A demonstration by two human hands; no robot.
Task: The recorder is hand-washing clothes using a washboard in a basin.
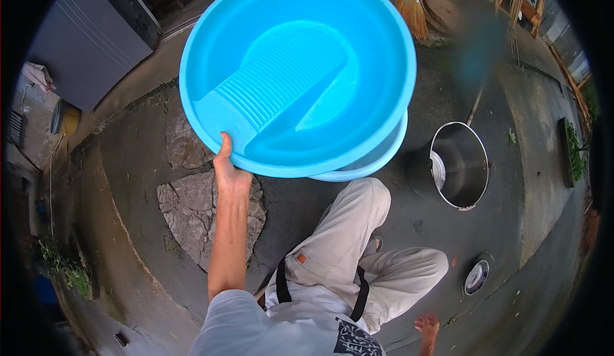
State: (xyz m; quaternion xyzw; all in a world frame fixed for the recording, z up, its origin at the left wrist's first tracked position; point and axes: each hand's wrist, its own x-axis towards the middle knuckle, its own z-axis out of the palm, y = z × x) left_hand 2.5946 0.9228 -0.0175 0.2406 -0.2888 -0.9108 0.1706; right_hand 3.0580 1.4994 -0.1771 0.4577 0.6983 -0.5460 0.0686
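Observation:
My left hand (pixel 232 166) grips the near left rim of a large blue plastic basin (pixel 297 157), thumb on top beside the ribbed washboard (pixel 288 78) moulded inside it. The basin is tilted and its inside shows nothing loose. Below its right part, a paler blue basin (pixel 379 157) is mostly hidden. My right hand (pixel 427 323) is low at the right, away from the basins, fingers partly curled; nothing shows in it.
A metal bucket (pixel 465 164) stands right of my knees. Below it is a small round metal object (pixel 476 277) on the concrete. A flat stone (pixel 192 207) lies left of my legs. A straw broom (pixel 412 13) and a planter (pixel 568 152) are farther off.

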